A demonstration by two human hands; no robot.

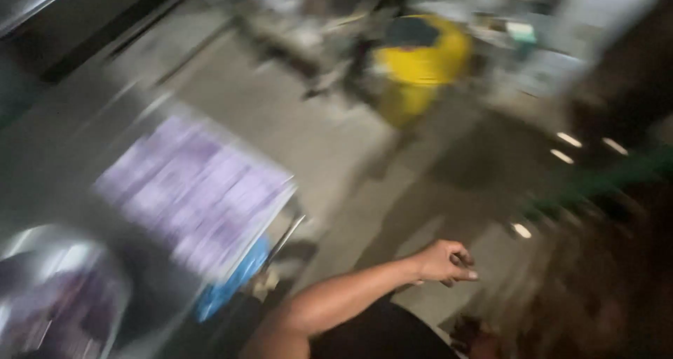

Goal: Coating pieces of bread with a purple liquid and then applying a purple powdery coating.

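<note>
Heavily blurred view looking down. One bare arm reaches out from the lower middle, its hand point(446, 262) loosely curled, fingers bent inward; whether it grips anything cannot be told, nor which hand it is. Well apart to its left lies a purple printed sheet point(193, 191) on a grey metal counter point(63, 141). A yellow bin point(420, 64) stands far beyond, on the concrete floor point(294, 120).

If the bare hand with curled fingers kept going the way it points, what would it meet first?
Probably nothing close: the hand points right over bare grey concrete floor. Blur hides depth there.
</note>
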